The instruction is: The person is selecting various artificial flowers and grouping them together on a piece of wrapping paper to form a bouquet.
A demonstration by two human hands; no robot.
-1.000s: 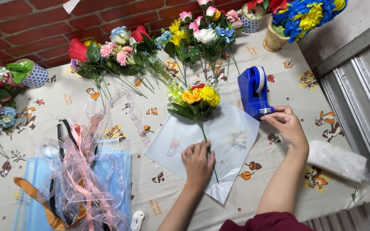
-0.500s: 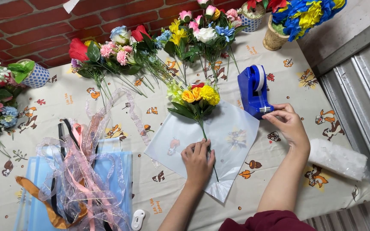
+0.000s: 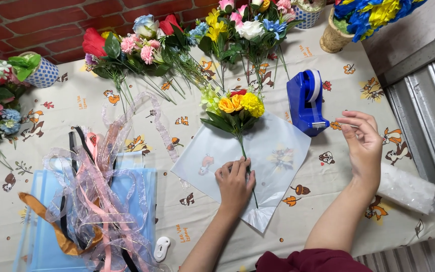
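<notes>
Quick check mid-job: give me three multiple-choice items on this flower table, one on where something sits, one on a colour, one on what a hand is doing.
1. Where does the tape dispenser stand?
A. Beside the wrapping sheet's upper right edge
B. On the blue folder
C. Inside a flower pot

2. What colour is the tape dispenser?
A. Red
B. Blue
C. White

3. What is the left hand doing?
A. Lifting the ribbons
B. Hanging clear of the table
C. Pressing the small bouquet's stem onto the sheet

Answers: 1 A, it stands on the tablecloth touching that edge, by the right hand. 2 B, its body is plainly blue. 3 C, the fingers lie flat over the stem.
</notes>
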